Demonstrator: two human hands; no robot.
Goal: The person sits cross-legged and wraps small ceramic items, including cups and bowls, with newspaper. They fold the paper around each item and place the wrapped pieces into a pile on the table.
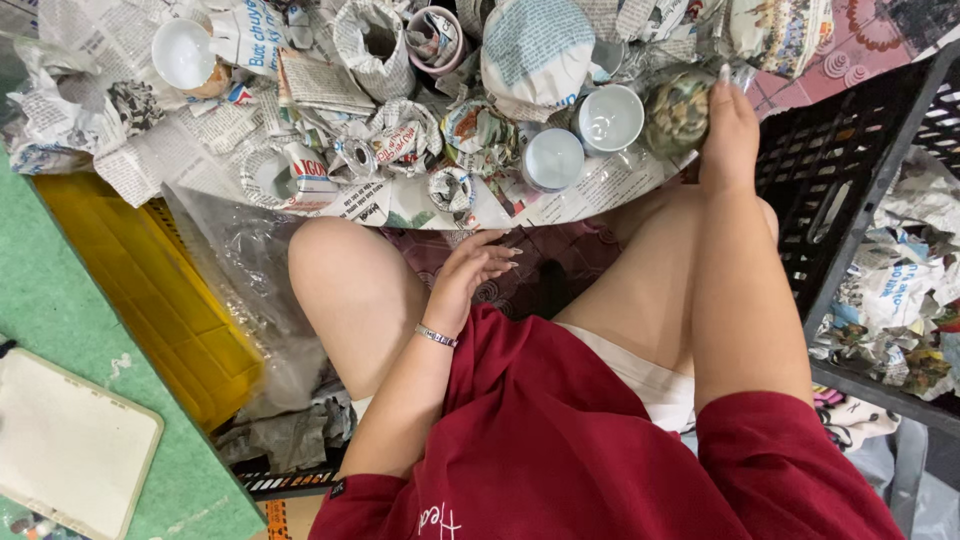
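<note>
— Right, item one: the hands?

— Right hand (728,135): raised at the far right edge of the paper heap, fingers closed around a mottled green-brown cup (678,110), thumb side hidden. Left hand (470,268): released, fingers loosely curled, holding nothing, resting between the knees just under the near edge of the newspaper (400,200).

— Item two: what sits beside the held cup?

— White cup (610,118), mouth up, just left of it and close to touching. White lid-like round (553,158) below that, near the paper's lip. Wrapped bundle (535,45) behind them, large and domed. Another white cup (183,52) far left, well apart.

— Item three: edges?

— Newspaper's near edge curves across above the knees; crumpled wraps crowd right up to it. Black crate (850,160) stands just right of the right hand, its rim running diagonally down the right side, with more crumpled paper beyond it. Yellow tray (150,290) lies left of the left knee, partly under clear plastic. White tablet (70,445) on green floor at the lower left corner.

— Item four: open room?

— Gap between the knees, around the left hand, shows patterned cloth. Little bare space on the paper itself; the crate hems in the right arm.
</note>
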